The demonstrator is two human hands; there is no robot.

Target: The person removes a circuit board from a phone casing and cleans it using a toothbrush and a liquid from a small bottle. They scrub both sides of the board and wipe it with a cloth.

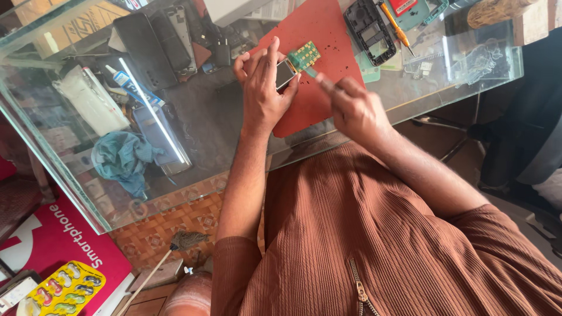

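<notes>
From the head camera, looking down: the left hand (pixel 264 88) holds a small phone circuit board (pixel 294 63) over a red mat (pixel 319 35) that lies on the glass surface (pixel 222 123). Its fingers are closed around the board's screen end, thumb on one side and the others curled under, so the green keypad end juts out toward the right. The right hand (pixel 354 108) pinches a thin tool (pixel 313 73) with a pale green handle, fingers narrow and tight on it, and the tip meets the board just below the green part.

As I see it, the risk lies in that tip: a push too hard or a slip off the edge could scratch the board or jab the holding thumb, since the board seems held up in the fingers rather than lying flat on the mat. A loose grip could also let it drop onto the glass.

Both forearms reach forward from a brown ribbed top, the left wrist straight, the right bent inward toward the board.

Farther off lie an open phone shell (pixel 370 30), an orange screwdriver (pixel 397 26), a blue cloth (pixel 123 158) and a tube (pixel 132 85).
</notes>
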